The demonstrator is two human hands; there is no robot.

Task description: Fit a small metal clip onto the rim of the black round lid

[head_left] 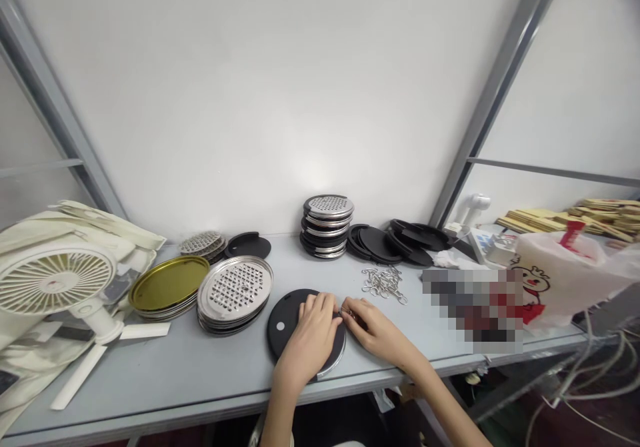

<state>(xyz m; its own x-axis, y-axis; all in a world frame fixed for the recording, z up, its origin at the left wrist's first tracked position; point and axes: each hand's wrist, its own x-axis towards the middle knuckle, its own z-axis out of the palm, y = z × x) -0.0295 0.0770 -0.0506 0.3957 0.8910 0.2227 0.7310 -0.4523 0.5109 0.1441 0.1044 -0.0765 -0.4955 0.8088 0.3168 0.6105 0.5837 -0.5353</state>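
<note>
Bare forearms, two in number, are stretched in from the bottom of the frame. By the left hand, its fingers bent, one black disc at bottom centre is partly covered; whether it is gripped cannot be told. The right hand is set at the disc's right edge, its fingertips drawn together; whether anything is pinched there cannot be made out.

Little room is left between the disc and the front edge of the table. Wider bare strips are left at lower left and to the right of the right hand, bounded on the right side by one white bag. Behind the disc, room is left up to one tower at centre.

One fan is seen at far left. Left of centre, one gold plate is stacked uppermost, and two grater stacks are placed. Right of the tower, at least four black covers are heaped; before them one pile of hooks is spread, too tangled to be counted.
</note>
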